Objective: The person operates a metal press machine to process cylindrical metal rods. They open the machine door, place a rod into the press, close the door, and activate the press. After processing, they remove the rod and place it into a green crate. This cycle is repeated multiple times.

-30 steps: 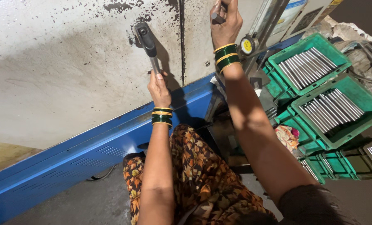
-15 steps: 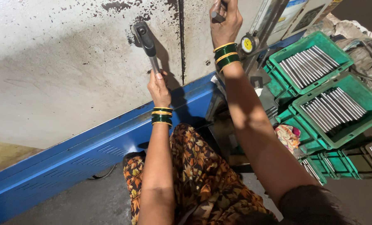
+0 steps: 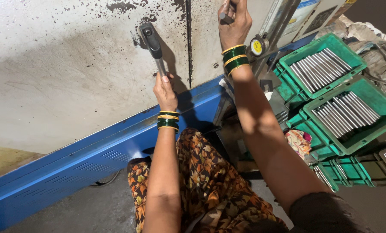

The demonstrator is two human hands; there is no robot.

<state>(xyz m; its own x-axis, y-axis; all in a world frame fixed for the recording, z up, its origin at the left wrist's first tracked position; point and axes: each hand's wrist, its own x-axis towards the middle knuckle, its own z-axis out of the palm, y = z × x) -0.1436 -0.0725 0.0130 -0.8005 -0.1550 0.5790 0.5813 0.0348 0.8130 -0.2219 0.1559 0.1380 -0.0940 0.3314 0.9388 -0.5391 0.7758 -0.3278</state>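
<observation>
Left hand: the left hand (image 3: pixel 166 91) is closed around the lower end of a metal lever (image 3: pixel 152 45), fingers wrapped on the shaft, thumb tip showing at the top of the grip.
Lever: it stands nearly upright against the grey machine panel (image 3: pixel 63 77), its dark head above the hand, leaning slightly left.
Right hand: the right hand (image 3: pixel 235 20) is raised higher, fingers clenched on a short metal rod (image 3: pixel 225 17) whose cut end sticks out on the left of the fist.
Rod position: up at the top edge of the view, against the machine face just right of the dark vertical seam (image 3: pixel 188 43); where its far end goes is hidden by the hand.
Dial gauge: a round yellow-faced gauge (image 3: pixel 258 46) sits just beside the right wrist.
Crates: green crates (image 3: pixel 352 64) to the right hold rows of similar metal rods (image 3: pixel 320 67) lying side by side, well apart from both hands.
Blue base: a blue metal base (image 3: pixel 72 168) runs below the panel, near the person's patterned lap.
Progress: judging from this, one rod is at the machine and the lever is gripped, so a piece seems mid-handling; the crates look well filled, though which rods are done and which remain cannot be told.
</observation>
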